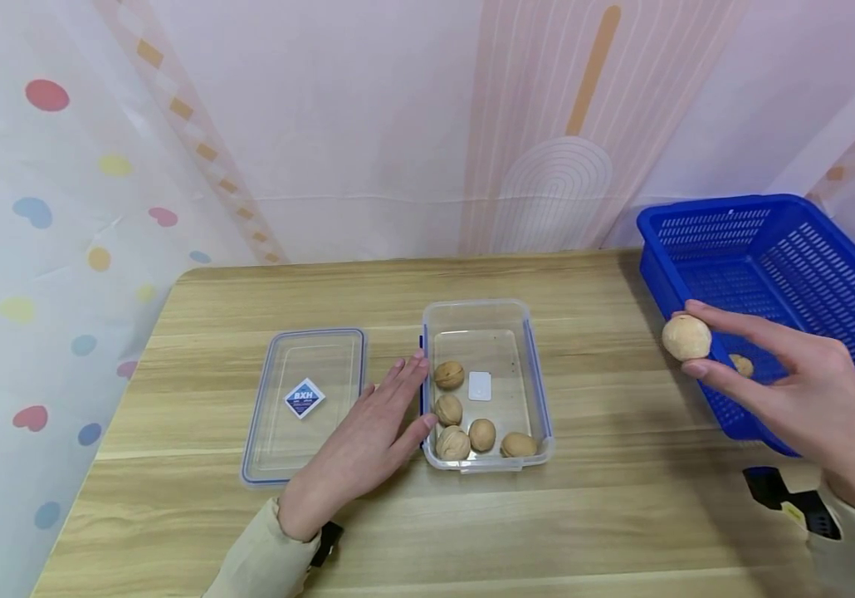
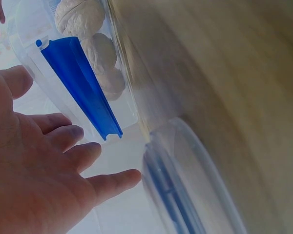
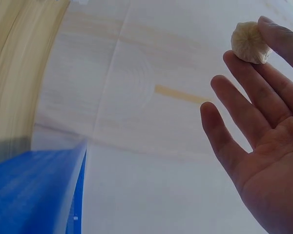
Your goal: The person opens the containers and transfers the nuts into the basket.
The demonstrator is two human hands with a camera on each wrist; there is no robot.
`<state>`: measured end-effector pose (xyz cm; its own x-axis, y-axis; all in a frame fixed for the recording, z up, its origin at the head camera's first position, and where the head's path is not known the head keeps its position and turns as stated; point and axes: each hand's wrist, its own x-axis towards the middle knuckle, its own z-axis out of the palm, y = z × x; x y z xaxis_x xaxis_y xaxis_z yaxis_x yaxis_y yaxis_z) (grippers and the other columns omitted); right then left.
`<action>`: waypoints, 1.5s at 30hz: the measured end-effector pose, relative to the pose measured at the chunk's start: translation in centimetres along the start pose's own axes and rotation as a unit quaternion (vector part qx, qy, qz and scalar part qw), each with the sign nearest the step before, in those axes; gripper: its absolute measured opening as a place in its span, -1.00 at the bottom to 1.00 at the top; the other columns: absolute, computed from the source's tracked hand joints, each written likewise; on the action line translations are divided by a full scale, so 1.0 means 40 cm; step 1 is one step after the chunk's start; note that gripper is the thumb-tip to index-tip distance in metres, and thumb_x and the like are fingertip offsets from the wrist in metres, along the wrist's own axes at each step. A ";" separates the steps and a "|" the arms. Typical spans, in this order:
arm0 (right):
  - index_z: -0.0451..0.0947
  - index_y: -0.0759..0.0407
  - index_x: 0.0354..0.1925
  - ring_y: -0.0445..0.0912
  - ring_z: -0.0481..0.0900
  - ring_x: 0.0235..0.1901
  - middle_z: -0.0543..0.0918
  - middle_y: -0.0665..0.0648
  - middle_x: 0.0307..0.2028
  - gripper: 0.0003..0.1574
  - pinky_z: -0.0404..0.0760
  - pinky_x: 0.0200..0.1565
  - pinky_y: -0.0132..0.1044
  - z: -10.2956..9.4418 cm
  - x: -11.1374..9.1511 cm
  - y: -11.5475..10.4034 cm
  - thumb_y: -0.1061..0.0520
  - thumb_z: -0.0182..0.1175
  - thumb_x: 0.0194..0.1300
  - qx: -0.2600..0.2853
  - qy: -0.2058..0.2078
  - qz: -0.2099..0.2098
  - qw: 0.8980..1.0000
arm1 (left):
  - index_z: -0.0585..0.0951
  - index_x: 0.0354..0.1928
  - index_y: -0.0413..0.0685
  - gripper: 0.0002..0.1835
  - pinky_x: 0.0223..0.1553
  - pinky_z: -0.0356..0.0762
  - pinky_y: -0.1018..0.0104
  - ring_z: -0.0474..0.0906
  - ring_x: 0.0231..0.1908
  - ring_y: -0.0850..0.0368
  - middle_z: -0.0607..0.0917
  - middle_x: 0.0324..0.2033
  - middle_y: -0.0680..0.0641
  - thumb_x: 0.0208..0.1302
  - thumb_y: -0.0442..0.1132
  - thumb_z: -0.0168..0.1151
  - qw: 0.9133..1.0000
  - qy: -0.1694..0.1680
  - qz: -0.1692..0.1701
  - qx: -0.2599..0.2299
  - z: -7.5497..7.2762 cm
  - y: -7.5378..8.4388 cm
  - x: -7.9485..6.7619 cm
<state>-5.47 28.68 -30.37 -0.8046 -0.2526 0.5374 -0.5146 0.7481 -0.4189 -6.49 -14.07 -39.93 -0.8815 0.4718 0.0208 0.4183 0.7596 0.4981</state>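
Between thumb and fingertips, my right hand (image 1: pixel 793 382) pinches a pale walnut (image 1: pixel 686 337), held above the near left edge of the blue basket (image 1: pixel 659 257). The same walnut (image 3: pixel 250 43) shows at the upper right of the right wrist view. My left hand (image 1: pixel 368 440) rests against the left side of the clear plastic box (image 1: pixel 476 311), its fingers fairly straight. Several walnuts (image 1: pixel 453 443) lie in the box, along its left and near sides. A blue clip (image 2: pixel 80 80) on the box side shows beside the fingers in the left wrist view.
A clear lid (image 1: pixel 271 432) with a blue seal and a diamond label lies left of the box, partly under the left hand. Another walnut (image 1: pixel 741 365) is in the basket, partly hidden by the right hand. A patterned cloth (image 1: pixel 368 124) hangs behind the wooden table (image 1: pixel 584 531).
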 end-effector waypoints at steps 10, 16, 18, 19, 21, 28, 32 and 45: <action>0.63 0.04 0.31 -0.59 0.44 0.18 0.67 -0.24 0.18 -0.22 0.33 0.16 -0.74 -0.023 -0.024 0.042 0.40 0.51 0.14 0.028 0.019 0.070 0.997 | 0.07 0.65 -0.08 -0.23 0.47 0.06 -0.35 -0.04 0.59 -0.07 0.04 0.62 -0.07 0.61 0.11 0.01 1.000 -0.003 -0.002 -0.001 0.000 0.000 0.001; 0.58 0.14 0.35 -0.58 0.42 0.19 0.52 -0.49 0.17 -0.31 0.28 0.26 -0.68 -0.033 -0.041 0.074 0.42 0.39 0.28 0.041 0.037 0.092 0.994 | 0.08 0.65 -0.09 -0.23 0.46 0.07 -0.36 -0.04 0.59 -0.08 0.04 0.62 -0.07 0.61 0.11 0.01 1.000 -0.006 -0.005 0.000 -0.002 -0.001 -0.001; 0.59 0.18 0.32 -0.54 0.48 0.15 0.58 -0.40 0.17 -0.34 0.33 0.22 -0.68 -0.034 -0.042 0.085 0.46 0.37 0.28 0.057 0.054 0.084 0.993 | 0.08 0.65 -0.09 -0.23 0.46 0.07 -0.36 -0.04 0.59 -0.08 0.04 0.62 -0.07 0.61 0.11 0.02 1.000 -0.005 -0.005 0.000 -0.002 -0.001 -0.001; 0.60 0.18 0.31 -0.52 0.51 0.13 0.61 -0.35 0.16 -0.34 0.36 0.20 -0.68 -0.034 -0.043 0.090 0.48 0.36 0.28 0.068 0.062 0.082 0.992 | 0.09 0.65 -0.09 -0.23 0.46 0.07 -0.36 -0.03 0.59 -0.09 0.05 0.62 -0.07 0.61 0.11 0.02 1.000 -0.004 -0.004 0.000 -0.002 -0.001 -0.001; 0.62 0.15 0.30 -0.50 0.54 0.09 0.66 -0.28 0.14 -0.34 0.39 0.16 -0.68 -0.035 -0.046 0.101 0.50 0.34 0.28 0.089 0.076 0.086 0.989 | 0.09 0.64 -0.10 -0.23 0.46 0.08 -0.36 -0.03 0.59 -0.09 0.05 0.62 -0.07 0.61 0.11 0.02 1.000 -0.003 -0.003 0.000 -0.003 0.000 0.000; 0.56 0.08 0.37 -0.55 0.48 0.07 0.59 -0.43 0.12 -0.34 0.31 0.21 -0.67 -0.042 -0.064 0.129 0.44 0.27 0.38 0.091 0.075 0.137 0.984 | 0.09 0.64 -0.10 -0.23 0.46 0.07 -0.36 -0.03 0.59 -0.09 0.05 0.62 -0.08 0.61 0.12 0.01 1.000 -0.002 -0.001 0.000 -0.001 0.000 0.001; 0.51 0.15 0.41 -0.56 0.46 0.06 0.54 -0.49 0.09 -0.36 0.29 0.21 -0.68 -0.044 -0.080 0.165 0.42 0.24 0.42 0.083 0.069 0.158 0.982 | 0.10 0.64 -0.10 -0.24 0.46 0.06 -0.36 -0.03 0.59 -0.10 0.06 0.62 -0.10 0.62 0.12 0.00 1.000 0.000 -0.001 -0.001 0.000 -0.002 0.000; 0.40 0.13 0.49 -0.55 0.42 0.06 0.48 -0.49 0.12 -0.34 0.35 0.05 -0.75 -0.049 -0.120 0.239 0.34 0.20 0.49 0.060 0.050 0.184 0.980 | 0.09 0.64 -0.10 -0.24 0.45 0.08 -0.38 -0.02 0.59 -0.12 0.07 0.62 -0.10 0.62 0.13 -0.01 1.000 0.002 0.001 -0.001 0.000 -0.002 0.000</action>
<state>-5.94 38.25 -35.53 -0.9123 0.0866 0.4004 -0.2310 0.6985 -0.6773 -6.54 -14.13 -39.98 -0.8811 0.4722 0.0256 0.4204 0.7574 0.4996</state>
